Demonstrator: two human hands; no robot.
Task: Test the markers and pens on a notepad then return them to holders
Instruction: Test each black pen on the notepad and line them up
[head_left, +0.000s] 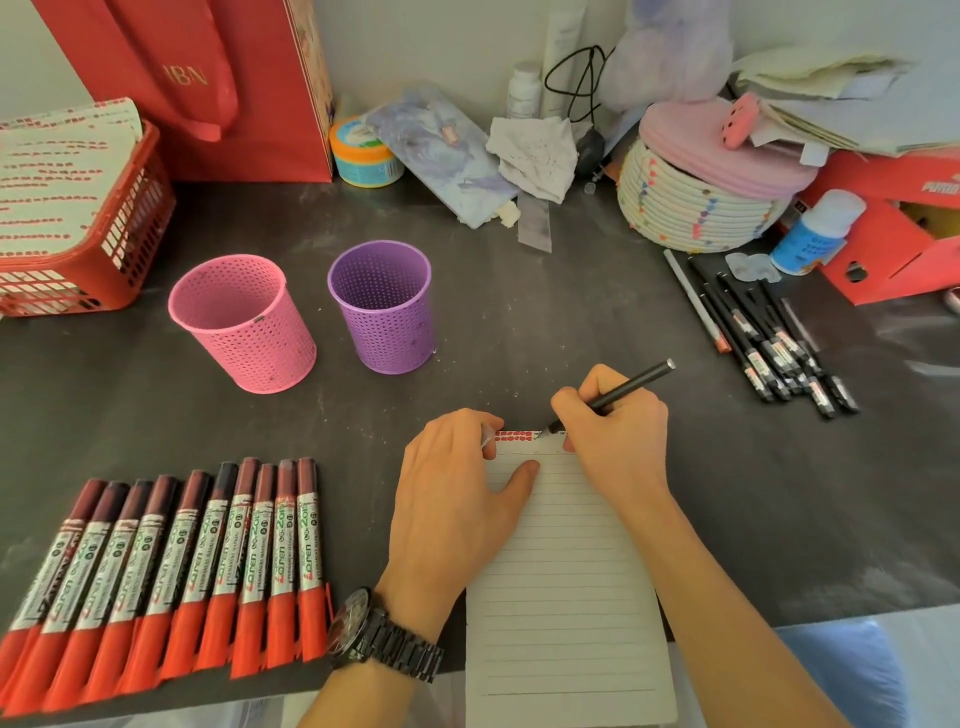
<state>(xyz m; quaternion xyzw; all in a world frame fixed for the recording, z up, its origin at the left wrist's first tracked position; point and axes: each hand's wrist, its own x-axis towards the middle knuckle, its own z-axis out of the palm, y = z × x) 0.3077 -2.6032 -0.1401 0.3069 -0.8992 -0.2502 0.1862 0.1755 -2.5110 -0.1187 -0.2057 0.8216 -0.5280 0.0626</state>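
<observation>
A lined notepad (566, 571) lies at the near edge of the dark table. My right hand (618, 431) grips a thin black pen (631, 388), its tip touching the top right of the page. My left hand (457, 493) rests on the pad's upper left, thumb flat on the paper, and pinches a small clear cap (487, 436). A row of several red markers (171, 571) lies at the near left. Several black pens (769, 338) lie at the right. A pink holder (244, 322) and a purple holder (384, 306) stand upright, with nothing visible inside.
A red basket (104, 244) of papers sits at far left beside a red bag (218, 88). A woven basket (696, 208) with a pink lid, a red box (893, 244), a small bottle (815, 231) and clutter line the back. The notepad overhangs the table's front edge.
</observation>
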